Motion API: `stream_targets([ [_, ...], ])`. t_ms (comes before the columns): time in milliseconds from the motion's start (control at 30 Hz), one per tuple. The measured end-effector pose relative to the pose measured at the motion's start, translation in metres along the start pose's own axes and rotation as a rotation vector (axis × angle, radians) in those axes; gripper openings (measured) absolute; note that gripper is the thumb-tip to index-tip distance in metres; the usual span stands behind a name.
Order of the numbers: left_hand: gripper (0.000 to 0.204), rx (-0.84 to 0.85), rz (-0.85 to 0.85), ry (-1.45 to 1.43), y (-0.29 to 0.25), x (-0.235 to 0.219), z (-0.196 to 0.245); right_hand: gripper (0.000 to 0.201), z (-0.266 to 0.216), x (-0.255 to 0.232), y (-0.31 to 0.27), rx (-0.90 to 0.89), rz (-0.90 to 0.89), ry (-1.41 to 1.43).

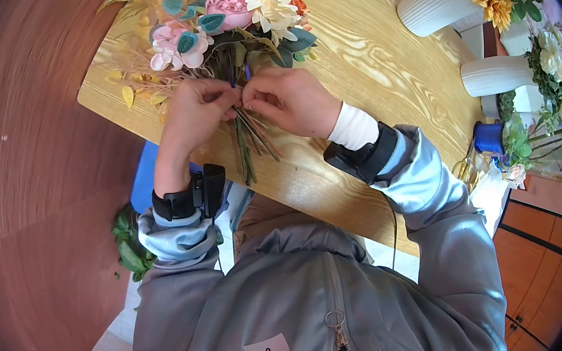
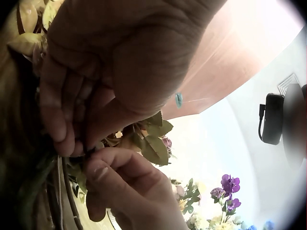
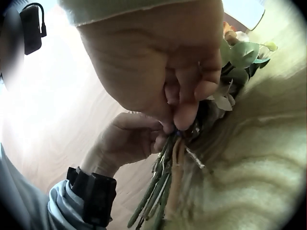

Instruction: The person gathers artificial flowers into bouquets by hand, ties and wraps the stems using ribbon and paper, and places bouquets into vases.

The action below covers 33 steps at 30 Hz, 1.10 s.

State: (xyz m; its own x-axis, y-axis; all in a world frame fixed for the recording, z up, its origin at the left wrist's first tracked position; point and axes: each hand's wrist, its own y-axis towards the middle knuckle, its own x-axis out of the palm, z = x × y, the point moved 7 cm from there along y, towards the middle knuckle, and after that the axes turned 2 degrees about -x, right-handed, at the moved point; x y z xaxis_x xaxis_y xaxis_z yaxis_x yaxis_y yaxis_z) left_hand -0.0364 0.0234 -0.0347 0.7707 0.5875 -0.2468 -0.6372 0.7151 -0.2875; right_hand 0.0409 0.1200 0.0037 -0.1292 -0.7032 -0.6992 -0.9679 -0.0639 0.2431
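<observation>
A bouquet of artificial flowers (image 1: 229, 12) lies on the wooden table, its pink and cream blooms pointing away from me. Below the blooms, its bundled stems (image 1: 246, 144) reach toward the table's near edge. Thin blue ribbon (image 1: 247, 72) shows at the binding point, between my hands. From the left side, my left hand (image 1: 198, 112) pinches the ribbon with thumb and fingertips against the stems. My right hand (image 1: 296, 102) pinches it from the other side, its fingertips meeting the left ones. In the right wrist view, the fingers mostly hide the ribbon over the green and brown stems (image 3: 165, 184).
White ribbed vases (image 1: 435, 1) with flowers stand along the table's right side. A blue ribbon spool (image 1: 488, 137) sits near the right edge, beside gold-handled scissors (image 1: 463, 169). Yellow foliage (image 1: 133, 74) spreads left of the bouquet. Green leaves (image 1: 132, 245) lie below the table's left edge.
</observation>
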Motion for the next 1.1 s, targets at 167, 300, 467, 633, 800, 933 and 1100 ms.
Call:
stream_targets([
  [167, 0.012, 0.002, -0.026, -0.036, 0.0, -0.001, -0.001, 0.007, 0.006, 0.01, -0.001, -0.044, -0.046, 0.18],
  [300, 0.009, -0.002, -0.047, -0.073, -0.002, -0.001, 0.0, 0.007, 0.011, 0.015, -0.002, -0.001, -0.068, 0.233],
  [467, 0.011, 0.012, -0.073, -0.119, -0.003, -0.002, 0.0, 0.009, 0.022, 0.022, -0.003, 0.102, -0.127, 0.294],
  [633, 0.008, -0.011, -0.091, -0.086, -0.004, -0.001, 0.003, 0.011, 0.026, 0.022, 0.001, 0.121, -0.091, 0.22],
  [800, 0.012, 0.049, -0.059, 0.176, -0.004, -0.004, 0.012, 0.011, 0.027, 0.021, 0.003, 0.124, -0.057, 0.179],
  [933, 0.014, 0.186, 0.004, 0.468, -0.01, 0.001, 0.035, 0.009, 0.025, 0.017, 0.003, -0.006, 0.078, 0.13],
  [1100, 0.014, 0.603, -0.029, 0.626, -0.018, 0.008, 0.058, 0.012, 0.022, 0.006, 0.005, -0.052, 0.192, 0.302],
])
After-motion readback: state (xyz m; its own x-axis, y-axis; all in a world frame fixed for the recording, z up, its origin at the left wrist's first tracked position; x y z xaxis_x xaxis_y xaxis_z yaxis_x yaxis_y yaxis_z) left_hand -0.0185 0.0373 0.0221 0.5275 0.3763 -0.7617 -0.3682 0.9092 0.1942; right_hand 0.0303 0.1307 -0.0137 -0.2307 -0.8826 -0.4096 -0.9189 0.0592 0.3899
